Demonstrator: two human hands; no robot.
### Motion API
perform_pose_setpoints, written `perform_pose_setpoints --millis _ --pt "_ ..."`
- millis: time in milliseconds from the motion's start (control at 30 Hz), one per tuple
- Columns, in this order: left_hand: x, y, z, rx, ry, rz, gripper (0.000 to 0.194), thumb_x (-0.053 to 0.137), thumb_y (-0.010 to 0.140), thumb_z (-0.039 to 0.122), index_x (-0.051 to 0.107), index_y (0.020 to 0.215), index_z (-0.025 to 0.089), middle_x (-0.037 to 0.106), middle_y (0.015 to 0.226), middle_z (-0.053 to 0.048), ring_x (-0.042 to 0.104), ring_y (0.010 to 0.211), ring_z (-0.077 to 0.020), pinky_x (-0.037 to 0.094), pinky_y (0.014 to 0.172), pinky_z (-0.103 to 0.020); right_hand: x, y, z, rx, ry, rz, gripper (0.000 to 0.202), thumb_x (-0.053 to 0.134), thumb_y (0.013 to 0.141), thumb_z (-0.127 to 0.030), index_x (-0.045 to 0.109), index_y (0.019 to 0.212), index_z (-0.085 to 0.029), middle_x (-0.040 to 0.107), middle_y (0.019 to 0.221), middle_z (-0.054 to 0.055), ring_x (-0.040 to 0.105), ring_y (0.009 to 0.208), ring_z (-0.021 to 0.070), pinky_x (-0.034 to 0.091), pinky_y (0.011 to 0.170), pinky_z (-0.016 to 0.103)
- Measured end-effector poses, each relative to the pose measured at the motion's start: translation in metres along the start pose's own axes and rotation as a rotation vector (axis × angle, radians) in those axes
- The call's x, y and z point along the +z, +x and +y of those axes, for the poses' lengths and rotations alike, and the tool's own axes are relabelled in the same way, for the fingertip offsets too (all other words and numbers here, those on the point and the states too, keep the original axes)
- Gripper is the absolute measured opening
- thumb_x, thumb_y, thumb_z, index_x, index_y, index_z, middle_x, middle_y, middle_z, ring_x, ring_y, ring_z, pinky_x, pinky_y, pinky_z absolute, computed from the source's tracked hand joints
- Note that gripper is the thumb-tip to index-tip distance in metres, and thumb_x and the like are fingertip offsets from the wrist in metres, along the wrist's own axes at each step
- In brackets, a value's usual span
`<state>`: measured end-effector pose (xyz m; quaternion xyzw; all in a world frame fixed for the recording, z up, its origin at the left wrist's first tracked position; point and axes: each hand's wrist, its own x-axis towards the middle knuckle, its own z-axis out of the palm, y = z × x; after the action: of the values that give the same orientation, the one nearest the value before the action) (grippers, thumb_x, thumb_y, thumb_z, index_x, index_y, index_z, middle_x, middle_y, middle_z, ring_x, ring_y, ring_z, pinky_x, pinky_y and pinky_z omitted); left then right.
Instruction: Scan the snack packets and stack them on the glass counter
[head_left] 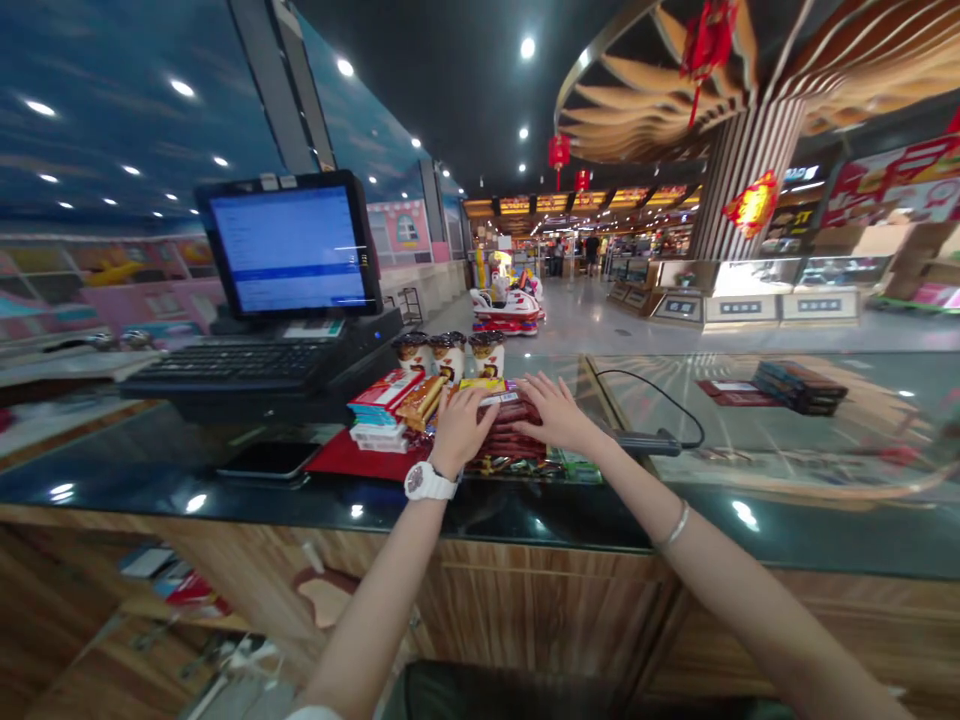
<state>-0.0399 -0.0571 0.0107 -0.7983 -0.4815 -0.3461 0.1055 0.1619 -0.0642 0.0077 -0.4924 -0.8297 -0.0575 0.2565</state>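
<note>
My left hand (461, 430), with a white watch on the wrist, rests on the left side of a stack of dark red snack packets (514, 432). Across from it, my right hand (559, 415) lies at the stack's right side, fingers stretched out and apart. Both hands look open; the left thumb points toward the stack. A yellow packet (482, 384) lies behind the fingers. Gold-orange packets (421, 403) and a pile of red and blue packs (386, 393) are left of my left hand. Three lidded cups (448, 352) stand behind. Green-edged packets (577, 466) lie under the right wrist.
A monitor (292, 250) and a black keyboard (232, 362) stand at the left, with a phone (270, 460) before them. Right of my hands lies a corded dark device (649, 442). Dark boxes (801, 387) sit on the glass counter (750, 440). Wooden cabinets (540, 610) are below.
</note>
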Motion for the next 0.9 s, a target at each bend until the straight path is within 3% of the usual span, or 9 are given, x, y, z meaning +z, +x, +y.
perform_pose_setpoints --millis 133,300,567,733,900 --pt "0.001 -0.010 -0.003 -0.064 0.044 -0.034 0.034 0.045 0.097 0.041 0.059 0.122 0.023 0.064 0.129 -0.007 0.055 0.124 -0.0259 0.018 0.120 -0.055 0.018 -0.008 -0.003 0.024 -0.048 0.019 0.072 0.051 0.090 -0.055 0.033 0.151 -0.021 0.036 0.156 0.016 0.025 0.147 0.0365 0.016 0.117 0.062" --pt "0.001 -0.013 -0.001 -0.111 0.113 -0.111 0.043 0.042 0.097 0.049 0.059 0.125 0.022 0.063 0.132 -0.010 0.054 0.127 -0.0290 0.018 0.120 -0.057 0.031 -0.012 -0.001 0.060 0.002 -0.058 0.069 0.048 0.092 -0.053 0.034 0.151 -0.019 0.040 0.153 0.017 0.031 0.144 0.0365 0.015 0.116 0.063" --pt "0.002 -0.014 -0.002 -0.125 0.062 -0.191 0.057 0.047 0.093 0.059 0.054 0.132 0.018 0.062 0.134 -0.014 0.053 0.128 -0.0294 0.008 0.121 -0.058 0.036 -0.011 0.002 0.078 0.103 -0.067 0.062 0.049 0.093 -0.046 0.037 0.148 -0.019 0.045 0.150 0.016 0.034 0.143 0.0354 0.015 0.115 0.064" --pt "0.003 -0.014 -0.003 -0.149 0.025 -0.186 0.057 0.052 0.090 0.059 0.057 0.130 0.018 0.064 0.129 -0.014 0.055 0.126 -0.0292 0.010 0.122 -0.057 0.035 -0.012 0.003 0.091 0.137 -0.036 0.060 0.051 0.092 -0.047 0.042 0.144 -0.018 0.049 0.147 0.017 0.037 0.142 0.0350 0.014 0.115 0.065" --pt "0.004 -0.012 -0.003 -0.168 -0.080 -0.149 0.052 0.058 0.088 0.057 0.059 0.125 0.020 0.068 0.122 -0.013 0.060 0.119 -0.0321 0.009 0.119 -0.063 0.034 -0.013 0.003 0.072 0.193 0.037 0.056 0.054 0.090 -0.042 0.045 0.141 -0.020 0.052 0.144 0.017 0.040 0.140 0.0327 0.017 0.115 0.065"
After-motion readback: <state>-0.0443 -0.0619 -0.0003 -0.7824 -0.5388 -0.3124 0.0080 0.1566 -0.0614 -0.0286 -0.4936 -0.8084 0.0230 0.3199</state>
